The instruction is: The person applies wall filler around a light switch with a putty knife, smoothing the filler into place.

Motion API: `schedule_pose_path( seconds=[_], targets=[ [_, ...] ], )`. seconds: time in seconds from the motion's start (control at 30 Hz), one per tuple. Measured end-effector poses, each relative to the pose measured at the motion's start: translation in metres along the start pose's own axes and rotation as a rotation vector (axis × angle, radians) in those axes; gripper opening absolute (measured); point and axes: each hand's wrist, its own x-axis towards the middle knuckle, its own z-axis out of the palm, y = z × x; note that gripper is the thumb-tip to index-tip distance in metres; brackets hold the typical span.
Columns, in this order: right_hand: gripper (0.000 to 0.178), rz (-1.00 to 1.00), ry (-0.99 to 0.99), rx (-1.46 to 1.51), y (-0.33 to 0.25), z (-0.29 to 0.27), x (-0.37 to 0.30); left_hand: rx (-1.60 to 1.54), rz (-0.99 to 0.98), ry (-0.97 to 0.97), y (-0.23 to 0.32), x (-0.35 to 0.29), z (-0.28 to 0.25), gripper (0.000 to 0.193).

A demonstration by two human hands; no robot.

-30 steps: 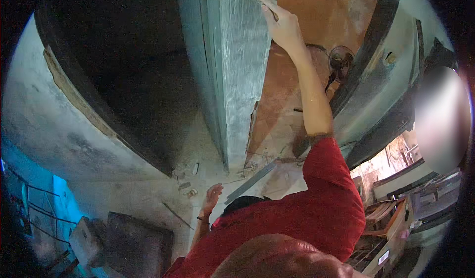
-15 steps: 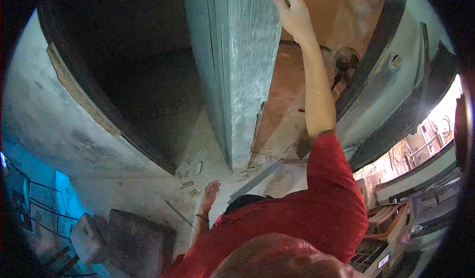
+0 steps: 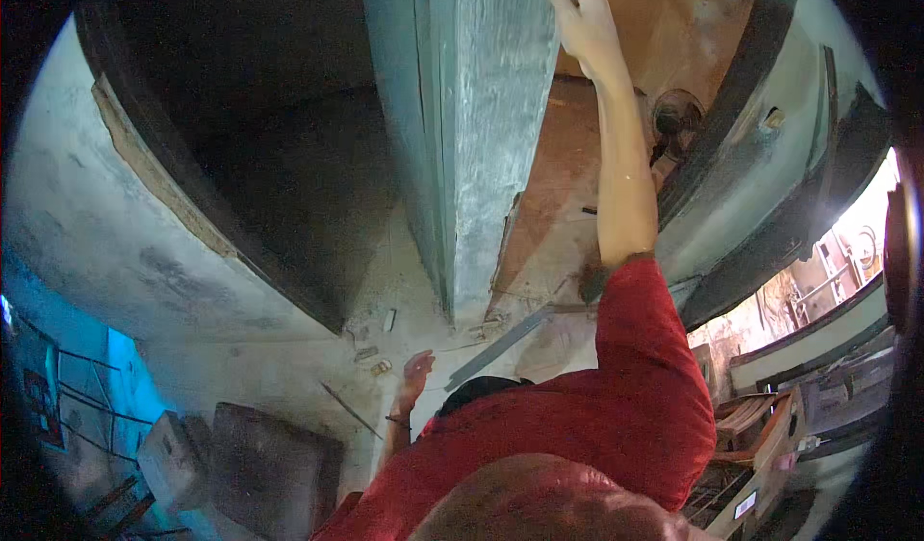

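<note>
A: Hands status?

B: Right hand [image 3: 582, 26] is up at the top of my head view, by the right edge of the grey-blue pillar [image 3: 496, 137]. Fingers bunched, tips run to the frame edge. Can't tell if it's gripping anything.

A: Left?

B: Left hand [image 3: 416, 373] is low, well apart from the pillar, fingers loosely curled. I see nothing in it.

A: Pillar?

B: Its streaky front face lies just left of the right hand. Whether they touch, I can't tell.

A: Risks?

B: Three, my read. The chipped edge [image 3: 507, 223], well below the right hand, looks fragile; a hard knock or heavy pressure there could break more off. Knuckles could scrape the pillar's corner if the wrist rolls in. And footing: rubble [image 3: 366, 353] just left of the left hand, grey strip [image 3: 496, 348] to its right. With that arm stretched out, a misstep could cost balance, and the left hand isn't braced on anything I can see.
</note>
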Motion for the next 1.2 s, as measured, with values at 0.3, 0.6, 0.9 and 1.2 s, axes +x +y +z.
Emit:
schedule_pose_path(
  seconds=[0.3, 0.6, 0.9, 1.2],
  targets=[
    [0.035, 0.121, -0.026, 0.045, 0.012, 0.005, -0.007, 0.251, -0.051, 0.056, 0.019, -0.006, 0.002, 0.041],
    [0.035, 0.275, -0.130, 0.040, -0.007, -0.002, 0.000, 0.141, -0.039, 0.057, -0.007, -0.005, -0.007, 0.037],
    [0.034, 0.172, -0.051, 0.130, 0.001, -0.001, 0.009, 0.015, 0.220, -0.105, -0.032, -0.007, -0.019, 0.046],
    [0.035, 0.408, -0.193, 0.063, -0.021, -0.012, 0.003, -0.041, 0.041, -0.126, 0.004, -0.008, -0.002, 0.032]
  ],
)
